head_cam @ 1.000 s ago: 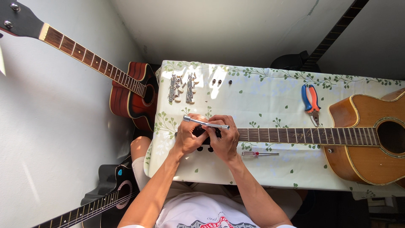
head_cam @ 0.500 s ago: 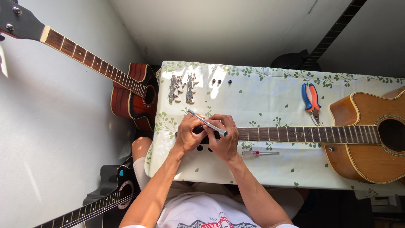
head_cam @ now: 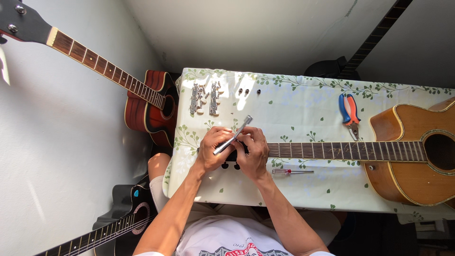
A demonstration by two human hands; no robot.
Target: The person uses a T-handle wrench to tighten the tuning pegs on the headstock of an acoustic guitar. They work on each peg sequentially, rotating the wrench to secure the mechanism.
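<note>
Overhead view of a person seated at a table point(head_cam: 303, 194) covered with a leaf-printed cloth. Nearest the viewer, both forearms reach forward over the table edge. The left hand point(head_cam: 214, 150) and right hand point(head_cam: 252, 152) meet over the headstock point(head_cam: 232, 156) of an acoustic guitar point(head_cam: 407, 154) lying flat, its neck running rightward to the amber body. The fingers of both hands are curled closed; a slim silver metal tool point(head_cam: 233, 135) lies tilted across them, its upper end pointing away and to the right, though which hand grips it cannot be told. Just right of the right hand, beside the neck, lies a small screwdriver point(head_cam: 291, 171). Beyond the neck rest pliers with blue and orange handles point(head_cam: 349, 110). Farther still, near the far left corner, lie two strips of tuning machines point(head_cam: 204, 98) and small dark parts point(head_cam: 246, 90). Off the table, a red guitar point(head_cam: 151, 111) leans against the wall.
</note>
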